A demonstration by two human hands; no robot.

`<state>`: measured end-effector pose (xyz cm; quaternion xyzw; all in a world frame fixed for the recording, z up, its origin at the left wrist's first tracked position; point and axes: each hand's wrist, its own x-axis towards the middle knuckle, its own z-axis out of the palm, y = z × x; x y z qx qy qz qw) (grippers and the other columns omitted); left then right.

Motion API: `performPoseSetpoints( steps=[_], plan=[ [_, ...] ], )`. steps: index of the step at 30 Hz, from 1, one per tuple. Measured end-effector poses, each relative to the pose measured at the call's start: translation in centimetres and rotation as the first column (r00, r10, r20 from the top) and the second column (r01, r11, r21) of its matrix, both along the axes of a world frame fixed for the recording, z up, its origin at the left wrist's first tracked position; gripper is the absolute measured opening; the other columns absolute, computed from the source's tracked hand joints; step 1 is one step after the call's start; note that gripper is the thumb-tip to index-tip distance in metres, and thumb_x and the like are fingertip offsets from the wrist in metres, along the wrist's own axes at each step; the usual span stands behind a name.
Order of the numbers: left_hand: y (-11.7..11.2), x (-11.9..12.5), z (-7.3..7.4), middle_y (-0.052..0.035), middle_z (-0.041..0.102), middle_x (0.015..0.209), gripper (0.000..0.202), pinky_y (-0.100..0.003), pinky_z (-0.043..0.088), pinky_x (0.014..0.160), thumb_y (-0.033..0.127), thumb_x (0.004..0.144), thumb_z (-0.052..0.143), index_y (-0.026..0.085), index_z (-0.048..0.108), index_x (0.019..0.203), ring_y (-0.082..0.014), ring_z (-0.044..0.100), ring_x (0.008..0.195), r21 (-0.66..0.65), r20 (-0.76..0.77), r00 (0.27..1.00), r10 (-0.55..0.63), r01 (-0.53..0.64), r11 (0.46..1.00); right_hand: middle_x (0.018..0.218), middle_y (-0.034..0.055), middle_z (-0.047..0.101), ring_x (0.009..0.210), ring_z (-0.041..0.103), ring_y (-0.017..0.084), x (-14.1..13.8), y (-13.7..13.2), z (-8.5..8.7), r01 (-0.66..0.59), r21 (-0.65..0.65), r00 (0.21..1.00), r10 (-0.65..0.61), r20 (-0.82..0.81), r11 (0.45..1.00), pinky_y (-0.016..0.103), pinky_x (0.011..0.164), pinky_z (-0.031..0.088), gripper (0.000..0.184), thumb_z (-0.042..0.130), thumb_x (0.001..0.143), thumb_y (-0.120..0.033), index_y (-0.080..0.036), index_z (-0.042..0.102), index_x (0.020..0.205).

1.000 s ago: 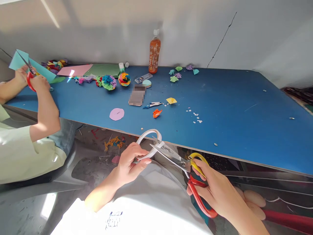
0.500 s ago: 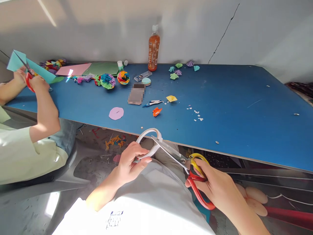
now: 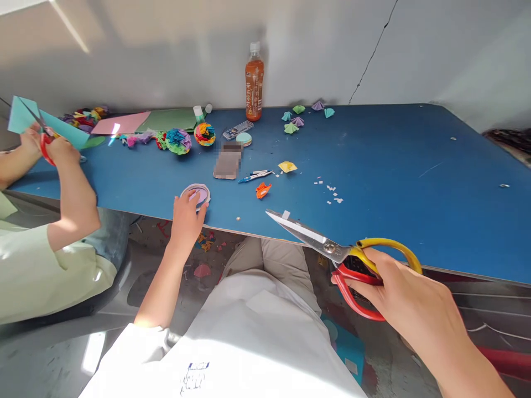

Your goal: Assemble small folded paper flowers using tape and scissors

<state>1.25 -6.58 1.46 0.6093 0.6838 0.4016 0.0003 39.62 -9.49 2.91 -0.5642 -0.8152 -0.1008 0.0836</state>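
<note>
On the table near its front edge, my left hand (image 3: 188, 213) has its fingers curled over a roll of white tape (image 3: 208, 193). The roll lies on top of the purple paper disc (image 3: 198, 194), which shows through its hole. My right hand (image 3: 409, 296) grips scissors (image 3: 327, 247) with one yellow and one red handle. Their blades are closed together and point left above the table's front edge. A small white piece of tape (image 3: 286, 215) sticks to the upper side of the blades.
Beyond my hands lie an orange folded paper (image 3: 263, 190), a yellow paper piece (image 3: 287, 166), a blue-and-white pair of compasses (image 3: 256, 176) and white scraps (image 3: 334, 192). A drink bottle (image 3: 254, 83) stands at the wall. To the left, a co-worker's hands (image 3: 58, 149) hold red-handled scissors and blue paper.
My left hand has carried the tape roll left and down onto the purple disc. The scissors have moved right, away from the roll, with a tape piece on their blades.
</note>
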Motion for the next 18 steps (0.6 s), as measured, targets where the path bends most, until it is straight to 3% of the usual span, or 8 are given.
performPoseSetpoints(
  steps=[2,3,6,7,10,13,18],
  plan=[
    [-0.4,1.3,1.9,-0.0139,0.064,0.118,0.028,-0.048,0.044,0.101,0.033,0.09,0.051,0.017,0.067,0.106,-0.0283,0.056,0.115,0.006,0.025,0.998,-0.066,0.066,0.998,0.05,0.0014,0.056,0.041,0.052,0.021,0.0,0.4,0.8,-0.09,0.001,0.996,0.09,0.021,0.996,0.03,0.04,0.03,0.043,0.034,0.091,-0.052,-0.022,0.059,0.108],
    [-0.9,2.4,3.0,-0.0108,0.066,0.113,0.028,-0.041,0.049,0.096,0.034,0.091,0.05,0.019,0.067,0.106,-0.0238,0.06,0.109,0.006,0.082,0.978,-0.192,0.192,0.981,0.049,0.0008,0.056,0.039,0.05,0.019,0.0,0.6,1.2,-0.148,-0.014,0.989,0.149,0.022,0.989,0.029,0.039,0.029,0.04,0.035,0.091,-0.049,-0.021,0.06,0.106],
    [-2.6,5.6,5.8,-0.0051,0.07,0.098,0.025,-0.025,0.056,0.072,0.038,0.089,0.055,0.023,0.069,0.102,-0.0155,0.065,0.087,-0.11,0.246,0.815,-0.524,0.561,0.821,0.052,0.0015,0.058,0.036,0.046,0.016,-0.1,1.3,2.1,-0.254,-0.04,0.966,0.255,0.042,0.966,0.028,0.038,0.028,0.035,0.036,0.092,-0.042,-0.021,0.062,0.103],
    [-2.9,6.4,6.5,-0.005,0.069,0.096,0.025,-0.02,0.054,0.061,0.039,0.088,0.057,0.023,0.069,0.102,-0.0147,0.065,0.086,-0.139,0.273,0.787,-0.554,0.602,0.787,0.054,0.0028,0.06,0.037,0.047,0.016,-0.2,1.4,2.3,-0.266,-0.036,0.962,0.268,0.057,0.963,0.028,0.038,0.029,0.035,0.035,0.092,-0.04,-0.021,0.062,0.104],
    [-2.7,7.3,7.1,-0.0039,0.068,0.093,0.019,-0.013,0.049,0.049,0.033,0.085,0.059,0.021,0.068,0.097,-0.0125,0.063,0.084,-0.205,0.288,0.803,-0.522,0.584,0.785,0.06,0.006,0.063,0.041,0.052,0.018,-0.4,1.5,2.5,-0.309,-0.018,0.948,0.31,0.078,0.951,0.03,0.038,0.029,0.038,0.033,0.093,-0.04,-0.02,0.063,0.104],
    [-2.2,7.3,6.6,-0.0022,0.068,0.087,0.009,-0.015,0.05,0.053,0.024,0.085,0.058,0.019,0.065,0.083,-0.0116,0.061,0.08,-0.227,0.269,0.81,-0.522,0.58,0.783,0.061,0.0058,0.064,0.042,0.054,0.019,-0.4,1.4,2.3,-0.353,-0.004,0.934,0.353,0.062,0.936,0.03,0.039,0.03,0.038,0.035,0.093,-0.041,-0.019,0.064,0.103],
    [-2.0,7.9,5.2,-0.004,0.069,0.087,0.009,-0.024,0.052,0.073,0.023,0.088,0.057,0.019,0.064,0.083,-0.0133,0.063,0.083,-0.015,0.213,0.79,-0.576,0.592,0.806,0.07,0.0099,0.068,0.048,0.058,0.021,-0.5,0.9,1.0,-0.313,0.057,0.949,0.31,0.065,0.948,0.031,0.041,0.033,0.046,0.03,0.096,-0.044,-0.013,0.06,0.111]
  ],
)
